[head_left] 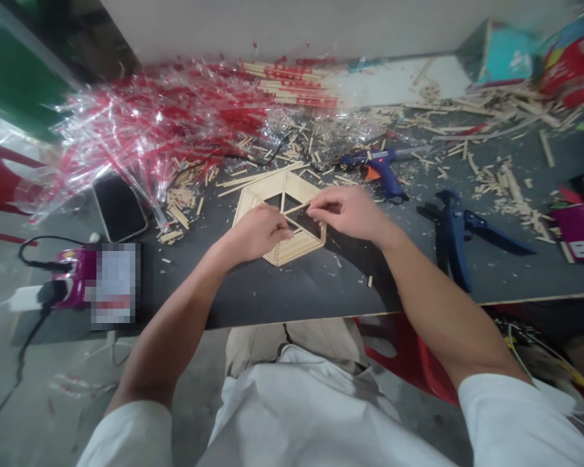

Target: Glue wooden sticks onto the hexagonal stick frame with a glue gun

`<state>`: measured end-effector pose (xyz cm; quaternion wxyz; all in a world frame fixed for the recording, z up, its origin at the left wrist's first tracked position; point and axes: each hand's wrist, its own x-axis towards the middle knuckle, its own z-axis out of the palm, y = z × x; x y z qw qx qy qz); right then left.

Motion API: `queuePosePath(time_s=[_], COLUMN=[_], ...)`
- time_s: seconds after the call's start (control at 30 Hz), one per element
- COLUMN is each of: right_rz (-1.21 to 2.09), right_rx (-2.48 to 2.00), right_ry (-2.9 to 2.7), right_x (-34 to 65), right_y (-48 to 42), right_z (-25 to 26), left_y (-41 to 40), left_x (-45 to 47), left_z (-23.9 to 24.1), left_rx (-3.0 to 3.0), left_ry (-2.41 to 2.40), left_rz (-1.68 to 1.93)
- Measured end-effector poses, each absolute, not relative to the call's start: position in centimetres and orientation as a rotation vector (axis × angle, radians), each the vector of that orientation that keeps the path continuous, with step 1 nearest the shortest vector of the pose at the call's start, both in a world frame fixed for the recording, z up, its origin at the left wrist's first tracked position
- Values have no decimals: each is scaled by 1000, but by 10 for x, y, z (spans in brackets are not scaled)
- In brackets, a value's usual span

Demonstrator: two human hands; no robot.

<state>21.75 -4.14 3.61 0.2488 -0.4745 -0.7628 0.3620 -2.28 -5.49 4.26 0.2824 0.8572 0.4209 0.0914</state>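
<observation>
Both hands meet over a hexagonal stick frame (292, 220) lying flat on the dark counter (282, 292). The left hand (255, 232) and right hand (348, 211) each pinch one end of a thin stick (296, 209), fingers closed on it, holding it across the frame's open middle. A blue glue gun (382, 168) lies just beyond, cutters (455, 230) to the right, a phone (120, 207) to the left.
</observation>
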Motion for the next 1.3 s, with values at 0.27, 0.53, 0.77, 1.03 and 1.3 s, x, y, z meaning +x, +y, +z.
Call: queuePosePath(time_s=[0.27, 0.53, 0.77, 1.03, 1.3], right_rz=[83, 177, 154, 255, 159], right_rx=[-1816, -2241, -2189, -2206, -2302], right_ry=[-1773, -1702, -1742, -1679, -1748], right_x=[273, 290, 285, 275, 290], right_y=[-7, 1, -2, -8, -38], right_z=[15, -4, 6, 15, 58], left_y=[-53, -50, -46, -43, -47], left_x=[-36, -27, -29, -30, -29], left_z=[37, 28, 22, 20, 23], left_rx=[2008, 1677, 1602, 1450, 1557], left_ry=[1115, 1017, 1081, 1027, 1065], left_rz=[665, 905, 1131, 1230, 1164])
